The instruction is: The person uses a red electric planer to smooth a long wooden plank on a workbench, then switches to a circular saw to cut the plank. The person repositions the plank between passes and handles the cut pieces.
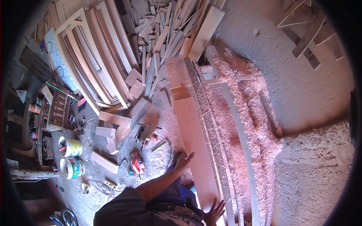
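Board (194, 143) lies lengthwise on the long surface (176, 73), probably for full support. Left hand (184, 161) at its left edge, can't tell if that grip is clamped; right hand (214, 213) splayed at the near end, grip released. 2 contacts likely steady it. Room past the far end; shavings (234, 158) crowd the right, red power tool (137, 163) on the floor left.

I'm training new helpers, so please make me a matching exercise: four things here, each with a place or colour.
1. Left hand
2. Right hand
3. Small power tool
4. Shavings

A. Pinkish, heaped right of the board
B. At the board's near end
C. Red
D. At the board's left edge

Pairs: 1-D, 2-B, 3-C, 4-A
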### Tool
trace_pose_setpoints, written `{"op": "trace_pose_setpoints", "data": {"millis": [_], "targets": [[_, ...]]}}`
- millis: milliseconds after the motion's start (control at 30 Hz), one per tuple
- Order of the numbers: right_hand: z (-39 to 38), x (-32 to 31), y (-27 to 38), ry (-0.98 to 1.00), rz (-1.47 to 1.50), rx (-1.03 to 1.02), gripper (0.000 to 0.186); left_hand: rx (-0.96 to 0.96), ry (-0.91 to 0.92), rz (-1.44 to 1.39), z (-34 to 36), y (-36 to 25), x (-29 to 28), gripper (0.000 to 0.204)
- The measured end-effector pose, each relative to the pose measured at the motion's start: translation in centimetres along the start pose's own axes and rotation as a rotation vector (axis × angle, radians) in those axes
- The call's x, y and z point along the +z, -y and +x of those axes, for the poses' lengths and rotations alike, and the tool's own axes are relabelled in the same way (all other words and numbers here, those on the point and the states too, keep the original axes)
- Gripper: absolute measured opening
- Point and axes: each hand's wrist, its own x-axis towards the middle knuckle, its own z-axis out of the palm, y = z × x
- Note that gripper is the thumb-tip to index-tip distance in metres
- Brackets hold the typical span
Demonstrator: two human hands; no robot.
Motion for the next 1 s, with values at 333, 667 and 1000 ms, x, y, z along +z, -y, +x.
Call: {"op": "trace_pose_setpoints", "data": {"millis": [333, 667, 1000], "targets": [[4.5, -2.7, 4.4, 0.055, -0.02, -0.075, 0.124, 0.018, -0.118, 0.064, 1.5, 2.3, 3.4, 0.069], [4.7, -5.5, 6.7, 0.121, 0.062, -0.099, 0.115, -0.007, -0.141, -0.153, 1.9, 2.7, 0.5, 0.063], [9.0, -6.4, 12.8, 0.086, 0.099, -0.179, 0.113, -0.064, -0.145, -0.177, 4.6, -6.7, -4.1, 0.057]]}}
